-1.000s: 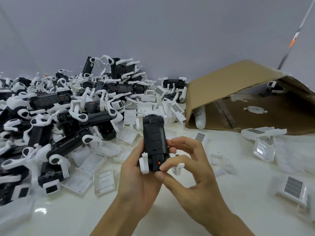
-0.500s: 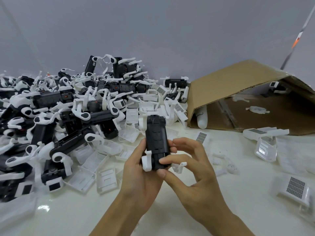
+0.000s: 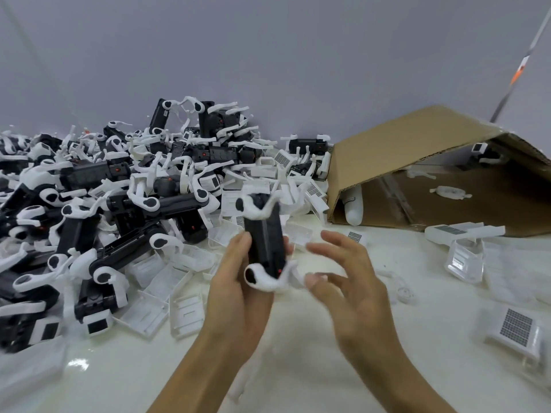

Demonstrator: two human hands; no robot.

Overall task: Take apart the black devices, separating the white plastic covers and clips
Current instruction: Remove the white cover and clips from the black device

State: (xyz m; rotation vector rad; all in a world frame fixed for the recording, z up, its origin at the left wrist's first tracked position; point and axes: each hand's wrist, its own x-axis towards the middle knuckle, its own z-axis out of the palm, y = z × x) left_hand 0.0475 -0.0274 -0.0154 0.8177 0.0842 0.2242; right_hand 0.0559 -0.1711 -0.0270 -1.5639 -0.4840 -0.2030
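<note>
Grip: left hand (image 3: 238, 281) wraps the black device (image 3: 266, 242), held upright over the worktop (image 3: 298, 368). Right hand (image 3: 348, 275) at 3 o'clock, fingers spread, blurred, holding nothing. White clips (image 3: 262, 277) sit on both ends of the device. Suggest pinching the lower clip near its root and twisting gently; thin arms probably snap. Pile of devices (image 3: 119, 204) at 10 o'clock, cardboard box (image 3: 417, 150) at 2.
</note>
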